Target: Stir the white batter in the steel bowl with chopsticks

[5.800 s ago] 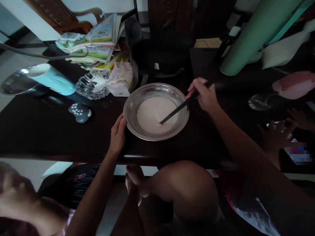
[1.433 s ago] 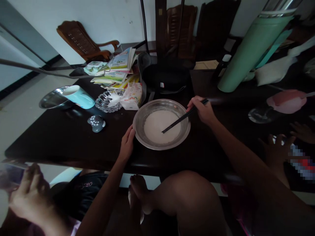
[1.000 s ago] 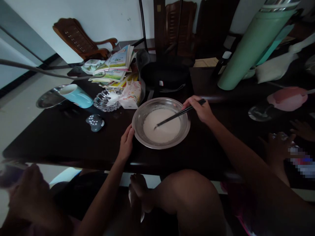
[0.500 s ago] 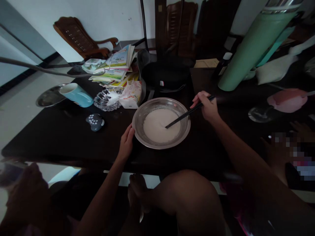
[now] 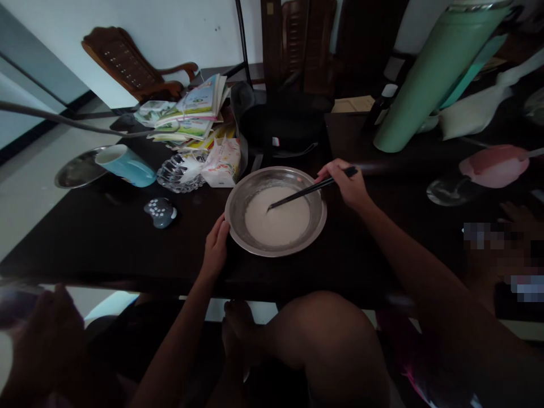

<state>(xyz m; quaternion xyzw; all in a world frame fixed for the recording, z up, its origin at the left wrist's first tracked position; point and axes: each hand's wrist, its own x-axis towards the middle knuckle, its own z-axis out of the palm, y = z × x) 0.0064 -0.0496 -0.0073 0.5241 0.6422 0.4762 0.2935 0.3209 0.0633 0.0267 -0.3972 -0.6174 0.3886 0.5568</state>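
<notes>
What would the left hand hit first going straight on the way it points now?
The metal bowl, right away: the left hand is at the bowl's left side, fingertips apparently against the rim. How far they reach underneath is hidden.

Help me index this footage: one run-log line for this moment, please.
left hand: touching rim of metal bowl | right hand: holding black chopsticks, tips in pale mixture | nearby: glass dish, blue mug
</notes>
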